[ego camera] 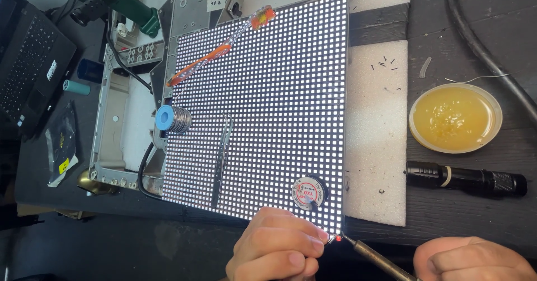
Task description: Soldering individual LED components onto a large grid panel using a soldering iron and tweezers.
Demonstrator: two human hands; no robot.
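A single head-worn camera is looking steeply down onto the desk (464, 214) from above and slightly behind the hands, so the far side of the scene is sitting at the top of the frame. It is hanging fairly near: the lit LED panel (268, 107) is filling the middle of the view. The left hand (277, 247) and right hand (475, 258) are entering at the bottom edge, partly cropped, closest to the lens. Beyond the left hand's grip the panel is stretching away; to the far side of the right hand the dark flashlight (467, 180) and round yellow dish (454, 119) are lying. No second view is sharing this scene.
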